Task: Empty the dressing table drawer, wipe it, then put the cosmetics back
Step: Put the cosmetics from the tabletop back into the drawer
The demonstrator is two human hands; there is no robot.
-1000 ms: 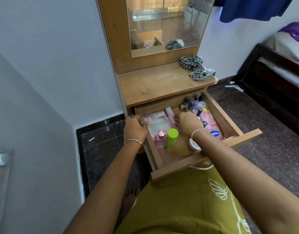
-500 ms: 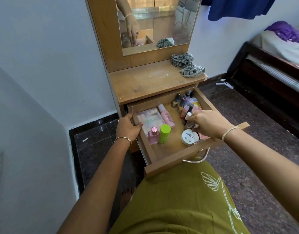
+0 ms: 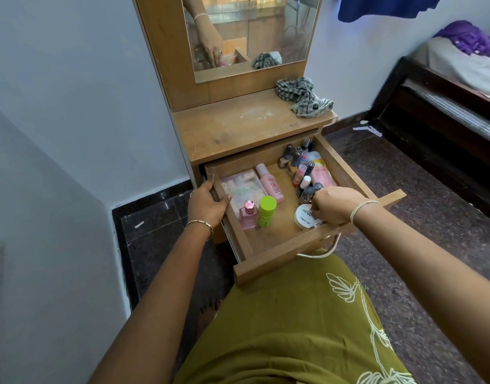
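Nearest the viewer, the light-wood drawer stands pulled well out of the dressing table, its curved metal handle hanging below the front panel. The right hand is down in the near right corner just behind that panel. Its fingers are curled downward and bunched together; what they pinch, if anything, cannot be told. Directly under and left of those fingertips lies a round white tub printed "nail polish", touching them. The left hand grips the drawer's left side wall, thumb over the top edge and fingers wrapped round the outside. Just inside that grip stand a square pink glass bottle with a pink cap and a lime-green cylindrical container, side by side. Beyond the left thumb lie a flat clear-lidded palette and a pink spray bottle. Beyond the right hand, upright small nail-polish bottles with dark caps crowd the far right corner beside a pink bottle lying flat. Farther back, a crumpled grey striped cloth rests on the scuffed wooden tabletop, below the wood-framed mirror.
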